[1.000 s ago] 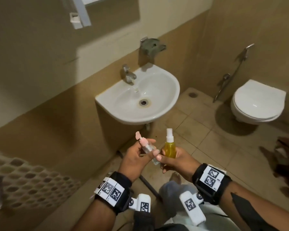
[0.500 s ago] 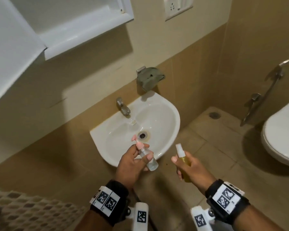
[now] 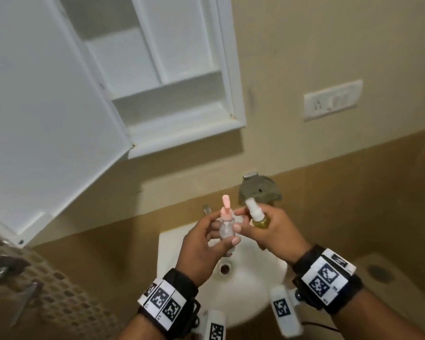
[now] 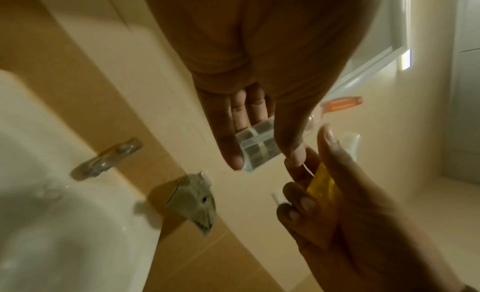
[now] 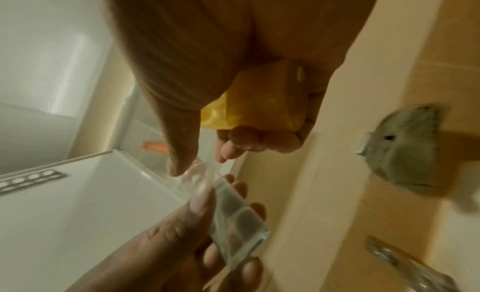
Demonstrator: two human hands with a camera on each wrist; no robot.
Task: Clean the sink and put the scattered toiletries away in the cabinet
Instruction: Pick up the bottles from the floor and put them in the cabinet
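Above the sink (image 3: 172,246), left hand (image 3: 201,251) is gripping a clear bottle (image 3: 227,229) w/ pink pump; right hand (image 3: 275,231) is grasping a yellow spray bottle (image 3: 334,218) just beside it. Both prob. light, smooth, slippery: hold by the body, not the cap. Cabinet (image 3: 182,141) is standing open further up, above the sink.

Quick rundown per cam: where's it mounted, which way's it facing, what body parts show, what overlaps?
Head: on the head, facing forward-down at open cabinet and sink; both forearms, left hand, right hand.
Left wrist: along the left palm toward clear bottle, tap; right fingers too.
Right wrist: along the right palm gripping yellow bottle; left fingers below.
Shared: both bottles, grey wall holder.
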